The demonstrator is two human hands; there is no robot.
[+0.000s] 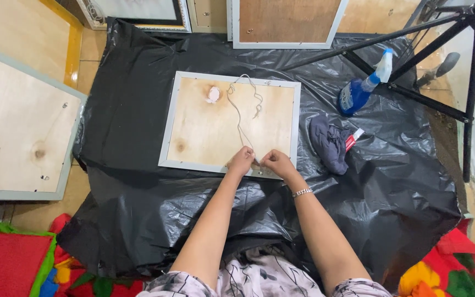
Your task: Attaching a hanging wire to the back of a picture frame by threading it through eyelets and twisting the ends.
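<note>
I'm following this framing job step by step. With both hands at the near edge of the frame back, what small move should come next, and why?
Probably draw the string snug and fasten it at the near edge. Both the left hand and right hand pinch together at the lower rim of the frame, where the string ends, while the rest lies slack and looped across the plywood backing. Whether a knot exists yet is too small to tell.

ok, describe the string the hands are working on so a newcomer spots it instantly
Start at the black plastic sheet and find the grey-framed board lying on it. The thin white string loops loosely across its plywood back, running down to where the left hand and right hand pinch it. Nothing else there is thin and curly.
</note>
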